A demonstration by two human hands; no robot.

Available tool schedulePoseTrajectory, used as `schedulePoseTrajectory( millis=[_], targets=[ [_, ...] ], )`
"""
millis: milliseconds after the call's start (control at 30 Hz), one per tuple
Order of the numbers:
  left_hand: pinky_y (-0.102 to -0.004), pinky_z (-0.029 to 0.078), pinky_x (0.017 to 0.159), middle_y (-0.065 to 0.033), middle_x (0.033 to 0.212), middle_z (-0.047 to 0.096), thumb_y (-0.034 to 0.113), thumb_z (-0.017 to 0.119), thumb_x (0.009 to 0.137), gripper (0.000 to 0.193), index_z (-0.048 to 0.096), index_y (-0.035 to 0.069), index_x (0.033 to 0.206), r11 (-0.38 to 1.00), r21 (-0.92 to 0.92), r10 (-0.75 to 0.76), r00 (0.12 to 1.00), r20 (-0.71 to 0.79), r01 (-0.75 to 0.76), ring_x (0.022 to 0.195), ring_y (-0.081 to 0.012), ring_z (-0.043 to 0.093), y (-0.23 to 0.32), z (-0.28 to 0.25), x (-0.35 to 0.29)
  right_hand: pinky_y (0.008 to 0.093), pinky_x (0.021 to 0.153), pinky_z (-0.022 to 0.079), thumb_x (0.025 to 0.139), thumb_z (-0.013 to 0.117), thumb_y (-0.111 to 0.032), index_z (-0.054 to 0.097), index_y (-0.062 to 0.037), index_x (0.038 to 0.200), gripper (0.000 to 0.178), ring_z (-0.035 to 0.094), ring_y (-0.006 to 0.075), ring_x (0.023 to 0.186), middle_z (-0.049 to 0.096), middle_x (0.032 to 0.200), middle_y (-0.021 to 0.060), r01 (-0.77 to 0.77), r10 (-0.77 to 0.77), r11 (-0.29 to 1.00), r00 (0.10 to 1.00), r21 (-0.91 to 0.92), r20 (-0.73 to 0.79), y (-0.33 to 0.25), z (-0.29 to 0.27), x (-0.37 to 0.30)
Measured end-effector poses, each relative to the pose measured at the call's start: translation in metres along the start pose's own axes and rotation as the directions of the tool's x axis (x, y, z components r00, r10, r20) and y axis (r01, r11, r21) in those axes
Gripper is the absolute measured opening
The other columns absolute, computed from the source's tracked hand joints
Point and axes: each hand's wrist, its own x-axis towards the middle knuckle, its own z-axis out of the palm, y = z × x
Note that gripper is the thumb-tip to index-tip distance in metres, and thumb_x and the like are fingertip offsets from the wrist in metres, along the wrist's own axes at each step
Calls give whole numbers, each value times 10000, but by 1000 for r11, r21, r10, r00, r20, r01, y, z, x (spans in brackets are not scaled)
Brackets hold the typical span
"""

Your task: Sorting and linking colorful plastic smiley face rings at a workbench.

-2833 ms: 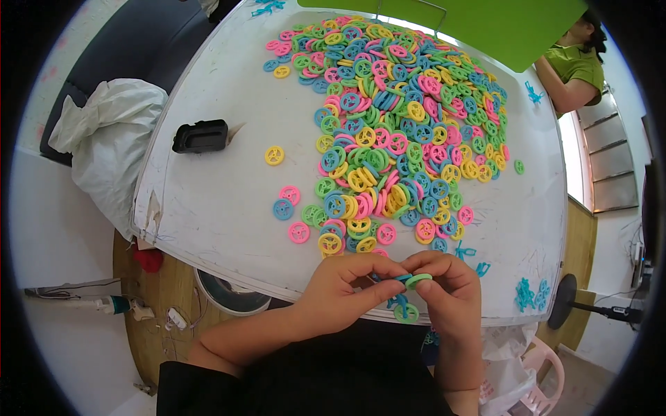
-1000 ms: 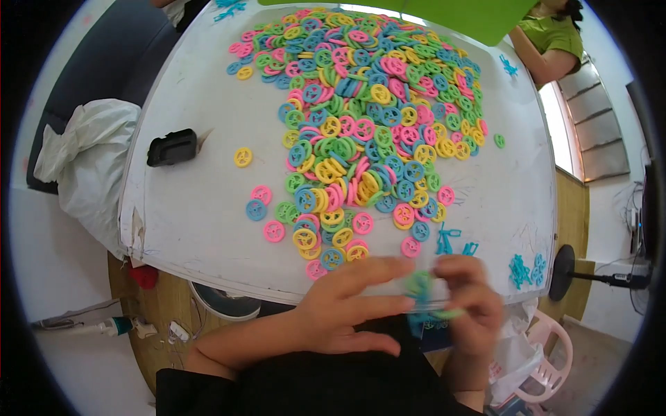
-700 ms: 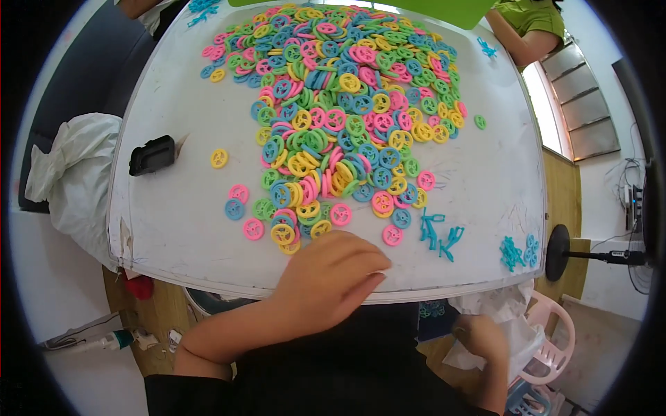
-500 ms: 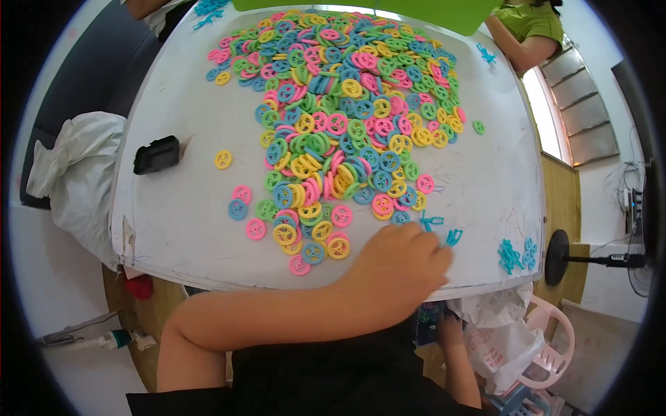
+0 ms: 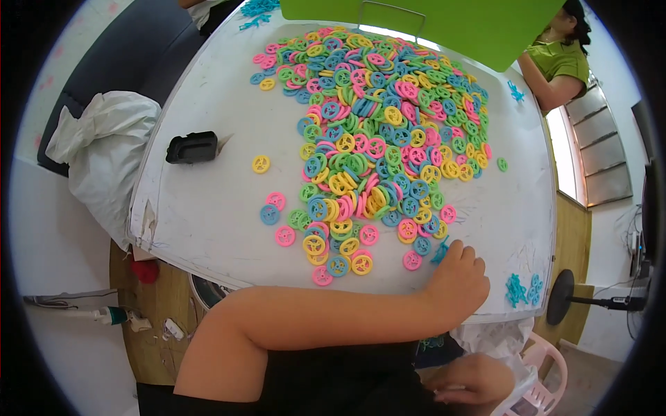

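My left hand (image 5: 458, 281) rests at the table's near edge, fingers bent downward and closed. Against its fingertips lies a small teal plastic piece (image 5: 440, 251); the underside of the hand is hidden. Just left of it are a pink toy wheel (image 5: 412, 261) and a blue toy wheel (image 5: 422, 245). A large heap of pink, yellow, green and blue toy wheels (image 5: 374, 145) spreads over the middle of the table. Below the table edge, near my lap, my right hand (image 5: 479, 380) is closed, with a thin pale bit showing at its fingers that I cannot make out.
A black tray (image 5: 193, 148) stands at the left. Teal pieces (image 5: 516, 290) lie in a cluster at the near right corner. A green board (image 5: 423, 28) covers the far edge, with a person (image 5: 558, 69) beside it. White sacks (image 5: 104, 152) sit left; a pink chair (image 5: 548, 374) is right.
The whole view has shifted. My left hand has moved off the near wheels, uncovering a pink one; only one of two teal pieces beside it still shows. My right hand has risen near my lap.
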Motion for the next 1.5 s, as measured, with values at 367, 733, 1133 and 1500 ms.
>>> schedulePoseTrajectory(
  millis=[367,733,1133,1500],
  targets=[
    [-369,526,825,-119,1071,705,5,777,806,239,705,43,1031,864,-468,-422,776,-468,187,975,-279,675,-76,-90,-127,372,657,524,805,699,-10,740,-48,1003,206,656,295,783,674,896,118,-97,-355,825,679,-557,-643,16,-21,134],
    [-335,522,811,-143,1069,707,-19,780,800,231,704,22,1014,831,-493,-506,715,-481,256,937,-259,673,-88,-81,-147,369,652,537,749,728,-37,716,-85,1057,312,656,286,865,634,996,72,-123,-433,463,833,-878,-345,18,-52,203],
    [-329,536,772,-120,1072,714,22,818,790,301,756,58,1082,834,-531,-427,783,-452,148,946,-256,691,-73,-61,-132,277,818,529,922,702,-19,673,40,1053,146,672,168,918,701,1007,123,422,8,763,751,489,-660,29,-6,162],
    [-335,537,724,-128,1019,708,29,827,718,331,777,63,1042,964,-230,-248,747,-616,131,876,-268,694,-66,-51,-126,402,811,632,1015,628,-125,551,-29,1025,123,683,184,902,678,1039,129,514,289,477,674,713,-679,28,23,172]
  ],
)
